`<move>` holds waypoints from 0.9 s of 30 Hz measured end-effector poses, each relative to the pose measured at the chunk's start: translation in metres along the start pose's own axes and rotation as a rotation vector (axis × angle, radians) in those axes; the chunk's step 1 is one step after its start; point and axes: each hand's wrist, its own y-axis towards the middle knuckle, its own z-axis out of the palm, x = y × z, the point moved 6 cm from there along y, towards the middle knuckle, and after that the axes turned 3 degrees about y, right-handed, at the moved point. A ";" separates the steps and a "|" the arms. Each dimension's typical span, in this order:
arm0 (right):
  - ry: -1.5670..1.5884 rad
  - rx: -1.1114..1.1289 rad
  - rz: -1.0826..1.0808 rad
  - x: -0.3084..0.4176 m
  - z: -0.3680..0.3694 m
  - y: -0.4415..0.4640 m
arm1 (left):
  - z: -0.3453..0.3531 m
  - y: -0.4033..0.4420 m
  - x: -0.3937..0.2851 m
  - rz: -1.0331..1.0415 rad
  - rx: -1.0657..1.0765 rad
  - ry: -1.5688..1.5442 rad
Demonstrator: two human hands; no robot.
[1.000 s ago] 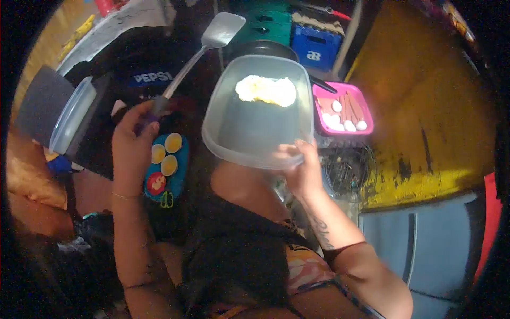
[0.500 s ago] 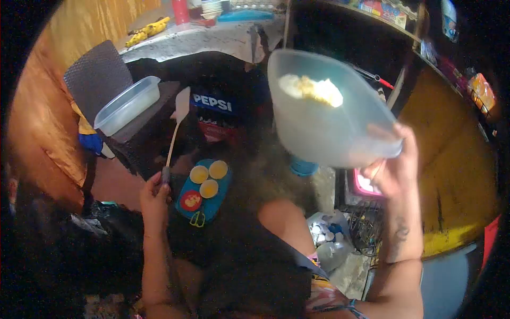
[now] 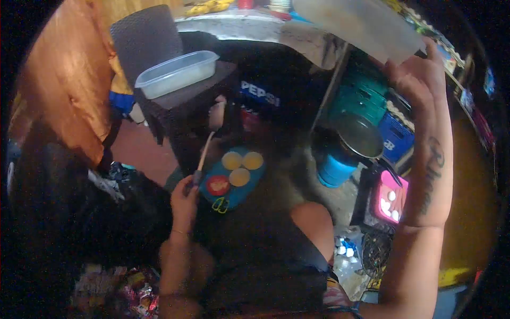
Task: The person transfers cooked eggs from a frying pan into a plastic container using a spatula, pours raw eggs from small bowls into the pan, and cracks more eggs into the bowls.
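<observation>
My left hand (image 3: 184, 196) is closed around the grip of a spatula (image 3: 205, 151), whose blade points up and away from me. Raised high at the upper right, my right hand (image 3: 419, 80) grips one end of a translucent plastic container (image 3: 366, 29). The container is partly cut off by the top of the view, and its contents cannot be seen now. Just beyond my left hand, a blue tray (image 3: 248, 192) bears three pale cups (image 3: 239, 177) with yellowish contents, a red dish (image 3: 218, 185) and green-handled scissors (image 3: 220, 205).
A dark woven chair (image 3: 143, 34) holds a clear plastic tub (image 3: 178, 74). Behind stands a Pepsi crate (image 3: 260, 95). At right are a pan (image 3: 360, 135) over a blue cylinder (image 3: 337, 170), a blue crate (image 3: 396, 138) and a pink container (image 3: 394, 196). Bananas (image 3: 210, 7) lie on the back table.
My right hand has raised the container up and away, hiding its white and brownish contents and uncovering the pan. The view has shifted left. The spatula stays in my left hand.
</observation>
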 end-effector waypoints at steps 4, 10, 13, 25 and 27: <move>0.083 0.163 0.045 -0.052 0.032 0.031 | -0.002 -0.001 0.015 -0.029 0.026 -0.004; 0.241 0.202 0.160 -0.164 0.075 0.077 | 0.001 -0.005 0.030 0.093 0.022 0.012; 0.095 0.059 0.123 -0.221 0.080 0.090 | -0.005 -0.008 0.029 0.054 0.034 -0.057; -0.443 -0.169 -0.038 -0.309 0.110 0.056 | -0.018 -0.005 0.037 0.015 -0.041 0.068; -0.803 -0.071 -0.176 -0.319 0.115 0.069 | -0.018 -0.006 0.040 0.032 -0.048 0.058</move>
